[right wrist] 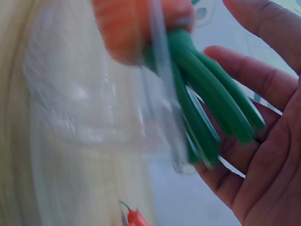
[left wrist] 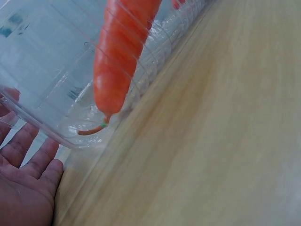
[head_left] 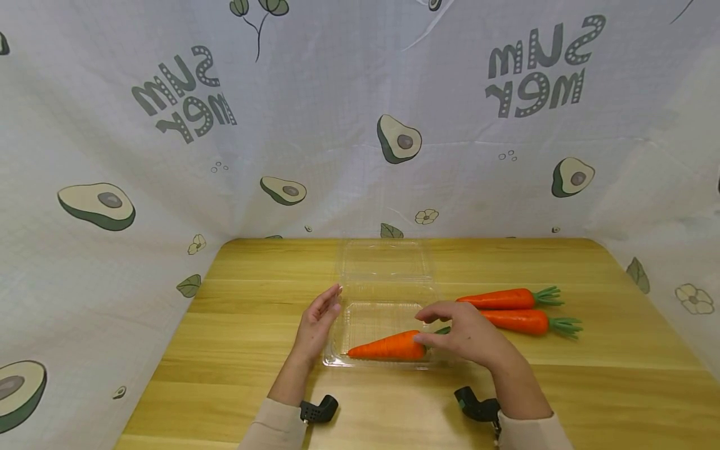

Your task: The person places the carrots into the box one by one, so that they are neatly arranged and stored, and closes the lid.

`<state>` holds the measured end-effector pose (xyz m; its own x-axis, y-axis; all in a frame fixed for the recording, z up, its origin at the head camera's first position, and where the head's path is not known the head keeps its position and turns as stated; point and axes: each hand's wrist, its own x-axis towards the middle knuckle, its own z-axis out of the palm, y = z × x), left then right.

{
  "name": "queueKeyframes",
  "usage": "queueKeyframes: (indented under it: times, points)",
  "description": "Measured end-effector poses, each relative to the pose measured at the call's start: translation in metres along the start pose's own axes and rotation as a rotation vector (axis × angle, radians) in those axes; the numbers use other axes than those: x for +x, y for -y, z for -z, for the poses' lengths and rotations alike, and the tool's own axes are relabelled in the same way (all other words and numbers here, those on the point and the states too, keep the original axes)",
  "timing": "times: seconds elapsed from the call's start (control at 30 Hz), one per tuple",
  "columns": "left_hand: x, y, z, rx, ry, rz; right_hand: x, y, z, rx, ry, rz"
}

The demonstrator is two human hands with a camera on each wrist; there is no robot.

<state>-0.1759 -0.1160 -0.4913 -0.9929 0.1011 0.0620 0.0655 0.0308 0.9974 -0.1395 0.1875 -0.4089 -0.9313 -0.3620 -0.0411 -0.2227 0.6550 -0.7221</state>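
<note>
beige sleeves (head_left: 275, 426); left hand (head_left: 315, 327), right hand (head_left: 465, 334) gripping nothing near carrot (head_left: 390, 346) in clear box (head_left: 374, 320); wooden table (head_left: 225, 375), avocado-print cloth (head_left: 332, 112) behind.

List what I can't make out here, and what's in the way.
- Head view: most of the boxed carrot's leaves, behind the right hand.
- Head view: the tip of the nearer loose carrot, behind that same hand.
- Left wrist view: the boxed carrot's leafy end, cut off by the top edge.
- Right wrist view: fine detail of the box, blurred.
- Right wrist view: what the red thing is, cut off by the bottom edge.
</note>
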Motion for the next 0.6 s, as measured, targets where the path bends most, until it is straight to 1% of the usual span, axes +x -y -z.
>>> queueKeyframes:
  times: [0.1, 0.23, 0.37, 0.43, 0.6]
  points:
    - [0.000, 0.000, 0.000, 0.003, 0.000, -0.002, -0.004, -0.005, 0.009, 0.000, -0.041, -0.025]
    - [0.000, 0.000, 0.000, 0.004, -0.001, -0.001, -0.011, -0.012, 0.024, 0.002, -0.089, -0.092]
    - [0.000, 0.000, 0.000, 0.001, -0.001, 0.001, -0.020, -0.024, 0.039, -0.010, -0.148, -0.139]
    - [0.000, 0.000, 0.000, 0.000, 0.000, 0.001, -0.024, -0.032, 0.046, -0.034, -0.175, -0.169]
    - [0.000, 0.002, 0.001, 0.000, 0.005, 0.000, -0.035, -0.054, 0.065, -0.085, -0.188, -0.266]
